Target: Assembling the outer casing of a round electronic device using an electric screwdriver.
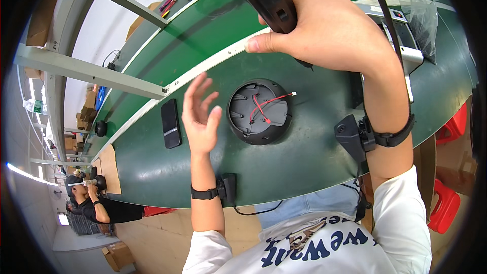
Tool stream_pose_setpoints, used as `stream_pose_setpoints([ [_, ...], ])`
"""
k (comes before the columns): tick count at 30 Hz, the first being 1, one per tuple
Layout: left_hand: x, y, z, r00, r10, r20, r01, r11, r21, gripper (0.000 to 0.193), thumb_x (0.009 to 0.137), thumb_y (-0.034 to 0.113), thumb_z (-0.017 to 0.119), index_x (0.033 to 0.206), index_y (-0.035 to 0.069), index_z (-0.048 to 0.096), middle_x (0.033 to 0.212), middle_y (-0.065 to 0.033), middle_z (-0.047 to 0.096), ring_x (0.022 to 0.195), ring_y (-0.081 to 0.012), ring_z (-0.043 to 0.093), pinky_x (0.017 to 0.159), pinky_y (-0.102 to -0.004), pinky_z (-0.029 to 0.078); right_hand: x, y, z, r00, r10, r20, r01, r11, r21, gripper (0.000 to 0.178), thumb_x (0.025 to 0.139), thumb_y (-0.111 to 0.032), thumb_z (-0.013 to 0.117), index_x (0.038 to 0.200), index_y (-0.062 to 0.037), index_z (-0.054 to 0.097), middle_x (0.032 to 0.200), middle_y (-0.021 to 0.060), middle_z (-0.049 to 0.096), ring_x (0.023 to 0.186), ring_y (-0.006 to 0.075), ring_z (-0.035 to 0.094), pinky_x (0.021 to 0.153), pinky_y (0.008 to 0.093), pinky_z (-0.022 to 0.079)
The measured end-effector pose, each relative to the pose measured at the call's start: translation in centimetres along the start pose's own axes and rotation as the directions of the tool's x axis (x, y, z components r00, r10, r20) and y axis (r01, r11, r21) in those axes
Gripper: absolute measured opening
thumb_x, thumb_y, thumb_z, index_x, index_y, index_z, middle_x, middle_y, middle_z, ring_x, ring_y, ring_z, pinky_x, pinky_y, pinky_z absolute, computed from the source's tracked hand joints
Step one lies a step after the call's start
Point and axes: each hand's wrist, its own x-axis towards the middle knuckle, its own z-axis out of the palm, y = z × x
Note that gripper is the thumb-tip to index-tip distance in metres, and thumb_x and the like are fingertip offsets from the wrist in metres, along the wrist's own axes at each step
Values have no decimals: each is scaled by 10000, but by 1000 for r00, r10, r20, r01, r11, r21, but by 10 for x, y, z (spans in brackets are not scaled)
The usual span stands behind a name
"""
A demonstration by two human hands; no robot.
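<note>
My right hand [335, 28] is wrapped round a black electric screwdriver [269, 2], raised over the far part of the bench. Fingers apart and nothing in them, my left hand [200, 116] hovers just left of a round black housing [243, 134]. The housing lies on the green bench top with its hollow side up. Inside it, red wires [258, 107] cross, and a small white connector [293, 94] sticks out past the right rim. Neither hand touches the housing.
A black phone [171, 124] lies left of my left hand. Beyond my right forearm stand a silver-and-black machine [408, 53] and a clear plastic bag [423, 23]. Grey shelf posts [91, 71] rise at the left. A co-worker [109, 208] sits farther along the bench.
</note>
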Motion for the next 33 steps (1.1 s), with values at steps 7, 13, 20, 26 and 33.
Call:
stream_pose_setpoints([
  [7,-4,9,27,926,-65,371,76,997,-15,1340,386,380,993,1506,52,334,1482,-155,446,1379,-322,436,1114,-459,392,13,-19,5,959,284,-12,-283,947,-150,432,764,-335,823,783,34,599,711,178,647,687,315,643,676,372,509],
  [13,-9,9,19,944,-56,324,8,989,148,1264,356,289,960,1464,46,402,1441,-173,480,1341,-342,477,1111,-441,399,27,23,52,990,55,-127,-80,977,-196,392,731,-337,852,925,-55,660,726,24,641,645,124,612,620,289,480],
  [20,-9,15,29,931,139,339,-180,979,92,1116,394,306,937,1388,42,505,1412,-212,489,1292,-387,505,1072,-465,417,26,-19,25,961,244,131,-248,969,10,410,754,-327,859,825,4,627,692,115,649,681,213,642,653,334,500],
  [26,-16,9,26,926,205,317,-251,961,112,1099,406,302,936,1387,53,509,1410,-224,479,1267,-408,511,1045,-481,435,21,-2,76,972,-100,-212,19,935,-354,389,753,-318,878,868,-22,655,691,66,643,650,138,614,628,297,485],
  [33,-16,9,29,918,242,315,-286,953,102,1089,401,290,935,1380,61,517,1407,-225,482,1259,-409,514,1037,-483,443,18,-1,67,990,-12,-139,-28,960,-279,387,759,-326,876,872,-25,659,673,52,648,630,127,623,608,281,477],
])
